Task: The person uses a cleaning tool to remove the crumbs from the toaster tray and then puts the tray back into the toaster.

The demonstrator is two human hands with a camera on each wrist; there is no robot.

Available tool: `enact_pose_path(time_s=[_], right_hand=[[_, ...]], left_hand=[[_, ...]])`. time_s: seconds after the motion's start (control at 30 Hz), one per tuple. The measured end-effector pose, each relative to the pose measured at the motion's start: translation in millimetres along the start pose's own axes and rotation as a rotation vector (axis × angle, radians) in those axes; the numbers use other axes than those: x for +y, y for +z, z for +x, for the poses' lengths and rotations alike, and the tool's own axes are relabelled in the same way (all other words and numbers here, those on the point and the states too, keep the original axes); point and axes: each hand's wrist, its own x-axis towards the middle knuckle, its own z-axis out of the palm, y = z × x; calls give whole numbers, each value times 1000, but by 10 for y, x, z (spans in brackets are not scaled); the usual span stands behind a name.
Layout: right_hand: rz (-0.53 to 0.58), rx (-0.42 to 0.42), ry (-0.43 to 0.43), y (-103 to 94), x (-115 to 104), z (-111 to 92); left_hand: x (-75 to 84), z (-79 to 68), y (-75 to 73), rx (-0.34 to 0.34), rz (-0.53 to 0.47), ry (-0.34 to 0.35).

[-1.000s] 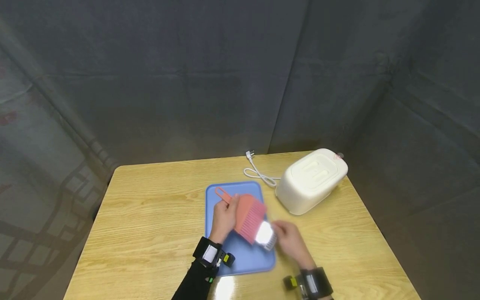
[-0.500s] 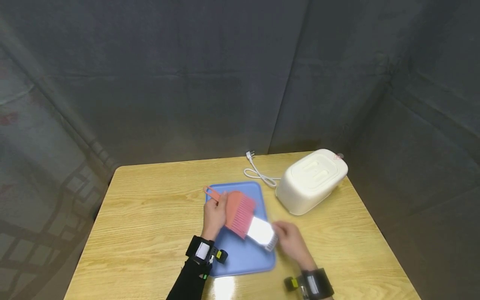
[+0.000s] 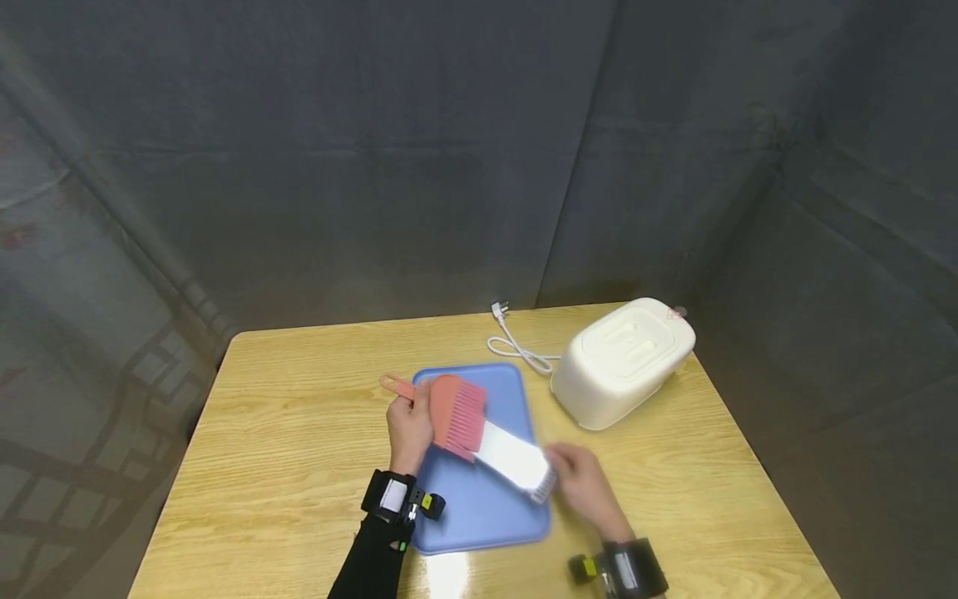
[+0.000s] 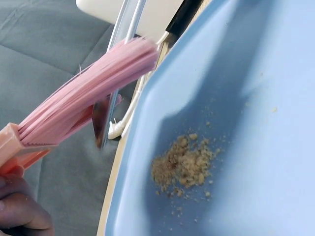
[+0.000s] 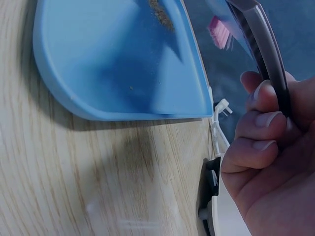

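In the head view my left hand [image 3: 409, 426] grips a small pink-orange brush [image 3: 444, 406] near its base, with the looped handle sticking out at far left. Its bristles [image 3: 467, 423] overlap the left end of a shiny metal crumb tray [image 3: 515, 457]. My right hand [image 3: 584, 484] pinches the other end of that crumb tray, fingers curled at its dark edge in the right wrist view. Both things are held over a blue plastic tray [image 3: 479, 526]. A small heap of brown crumbs [image 4: 183, 164] lies on the blue tray, seen in the left wrist view.
A cream-white toaster [image 3: 617, 366], lid on top, stands at the table's back right. Its white cord and plug [image 3: 516, 339] lie at the back edge. The wooden table [image 3: 299, 449] meets dark curtains [image 3: 374, 166] behind and at both sides.
My left hand has drawn the brush leftward and slightly up along the crumb tray, uncovering more of its shiny surface. My right hand has stayed nearly in place.
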Motion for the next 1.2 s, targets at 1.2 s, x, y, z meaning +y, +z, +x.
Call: enact_pose_path(time_s=[1.2], right_hand=[[27,4,26,10,6,-16]], left_hand=[[-60,-47,-26,217,-52,4]])
